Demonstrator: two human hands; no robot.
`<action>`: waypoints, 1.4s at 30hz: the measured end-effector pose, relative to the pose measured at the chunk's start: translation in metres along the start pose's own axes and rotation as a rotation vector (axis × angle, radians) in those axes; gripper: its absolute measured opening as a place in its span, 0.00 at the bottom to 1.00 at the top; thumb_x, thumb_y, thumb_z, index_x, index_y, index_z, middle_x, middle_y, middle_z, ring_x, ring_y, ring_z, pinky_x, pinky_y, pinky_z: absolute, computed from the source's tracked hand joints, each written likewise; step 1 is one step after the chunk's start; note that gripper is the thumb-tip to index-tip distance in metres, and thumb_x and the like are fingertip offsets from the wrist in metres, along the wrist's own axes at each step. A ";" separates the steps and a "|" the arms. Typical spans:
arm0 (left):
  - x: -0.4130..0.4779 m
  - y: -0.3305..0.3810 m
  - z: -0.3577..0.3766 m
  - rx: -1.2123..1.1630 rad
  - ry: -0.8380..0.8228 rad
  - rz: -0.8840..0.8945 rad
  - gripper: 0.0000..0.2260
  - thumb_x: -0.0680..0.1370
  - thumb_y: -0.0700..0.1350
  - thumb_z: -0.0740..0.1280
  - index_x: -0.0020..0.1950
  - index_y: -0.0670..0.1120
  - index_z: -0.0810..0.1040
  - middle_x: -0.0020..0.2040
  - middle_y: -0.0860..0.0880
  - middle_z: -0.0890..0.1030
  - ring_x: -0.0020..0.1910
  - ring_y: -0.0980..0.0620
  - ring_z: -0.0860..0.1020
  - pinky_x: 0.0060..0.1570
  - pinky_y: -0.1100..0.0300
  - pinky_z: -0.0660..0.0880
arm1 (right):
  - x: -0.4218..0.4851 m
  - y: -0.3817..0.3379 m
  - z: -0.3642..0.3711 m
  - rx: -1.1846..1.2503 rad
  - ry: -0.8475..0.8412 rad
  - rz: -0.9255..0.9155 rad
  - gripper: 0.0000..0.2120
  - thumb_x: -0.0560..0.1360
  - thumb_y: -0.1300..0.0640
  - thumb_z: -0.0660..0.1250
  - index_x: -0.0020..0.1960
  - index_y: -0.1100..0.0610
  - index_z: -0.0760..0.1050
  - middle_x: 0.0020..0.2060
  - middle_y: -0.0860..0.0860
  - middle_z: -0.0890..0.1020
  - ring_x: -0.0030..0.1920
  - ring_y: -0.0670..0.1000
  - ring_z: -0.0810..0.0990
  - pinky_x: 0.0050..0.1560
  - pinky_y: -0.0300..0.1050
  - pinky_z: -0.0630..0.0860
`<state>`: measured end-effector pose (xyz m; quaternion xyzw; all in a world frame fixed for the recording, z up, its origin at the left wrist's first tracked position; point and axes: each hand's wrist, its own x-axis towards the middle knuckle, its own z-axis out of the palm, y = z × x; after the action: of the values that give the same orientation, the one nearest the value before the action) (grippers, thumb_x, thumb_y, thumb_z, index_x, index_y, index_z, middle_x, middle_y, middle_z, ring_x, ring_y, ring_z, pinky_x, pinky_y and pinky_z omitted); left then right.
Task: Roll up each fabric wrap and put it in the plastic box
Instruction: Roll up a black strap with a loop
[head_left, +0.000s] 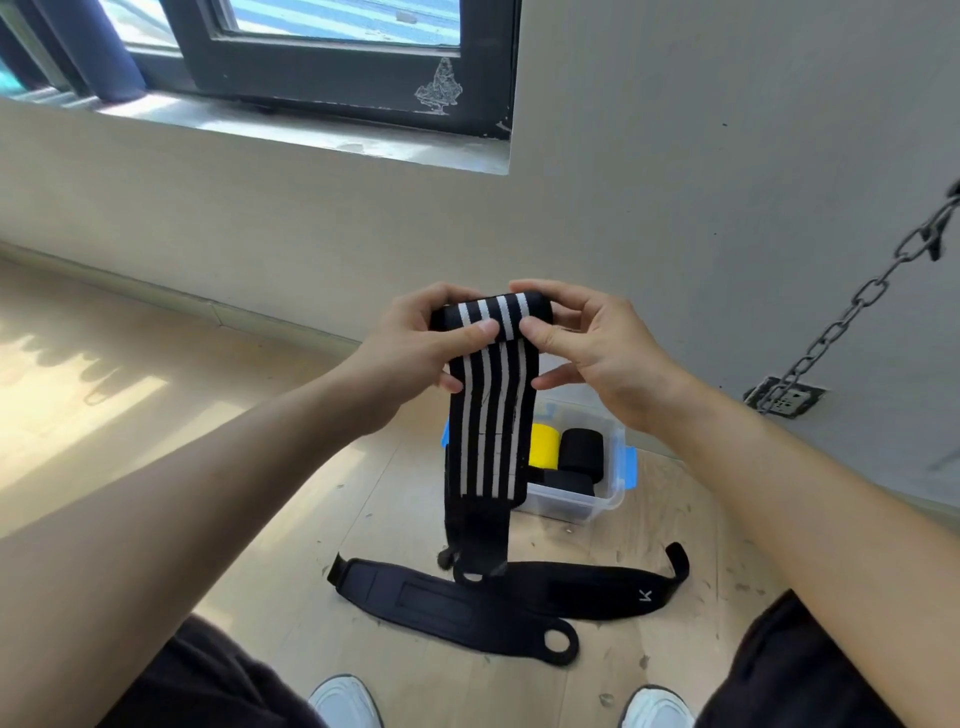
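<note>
One mark only: a small white logo (645, 595), shaped like a letter K, stood near the right end of a black wrap (587, 590) on the floor (597, 530). Nothing else was legible.

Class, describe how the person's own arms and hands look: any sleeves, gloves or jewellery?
Neither arm shows a sleeve; both are bare as far as the view reaches. The left hand and right hand wear no gloves, and no watch, ring or band is visible.

Rolled wraps (582, 451) in plastic box (569, 508)
</note>
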<state>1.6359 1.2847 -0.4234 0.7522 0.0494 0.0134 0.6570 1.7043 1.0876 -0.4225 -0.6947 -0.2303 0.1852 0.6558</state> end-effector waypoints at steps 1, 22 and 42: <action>0.001 0.000 0.000 -0.006 0.006 0.014 0.13 0.80 0.43 0.71 0.64 0.46 0.79 0.52 0.45 0.83 0.49 0.49 0.84 0.33 0.61 0.78 | 0.000 -0.002 0.001 0.016 -0.008 0.022 0.14 0.81 0.58 0.67 0.67 0.54 0.78 0.54 0.56 0.85 0.50 0.52 0.86 0.39 0.47 0.84; -0.003 0.008 0.003 -0.049 -0.016 0.039 0.16 0.78 0.43 0.74 0.65 0.46 0.79 0.54 0.45 0.83 0.53 0.48 0.85 0.38 0.60 0.81 | 0.001 -0.002 0.002 -0.003 -0.018 -0.005 0.15 0.83 0.51 0.63 0.62 0.61 0.78 0.53 0.57 0.84 0.52 0.54 0.85 0.33 0.43 0.80; -0.003 0.006 -0.004 -0.033 0.031 0.063 0.12 0.78 0.41 0.74 0.61 0.50 0.81 0.49 0.46 0.84 0.49 0.48 0.85 0.35 0.60 0.78 | 0.000 -0.003 0.003 0.052 -0.087 0.057 0.18 0.81 0.50 0.65 0.70 0.50 0.74 0.55 0.53 0.84 0.55 0.55 0.85 0.43 0.51 0.84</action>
<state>1.6325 1.2877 -0.4168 0.7420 0.0356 0.0462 0.6679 1.7025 1.0899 -0.4198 -0.6750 -0.2337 0.2400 0.6574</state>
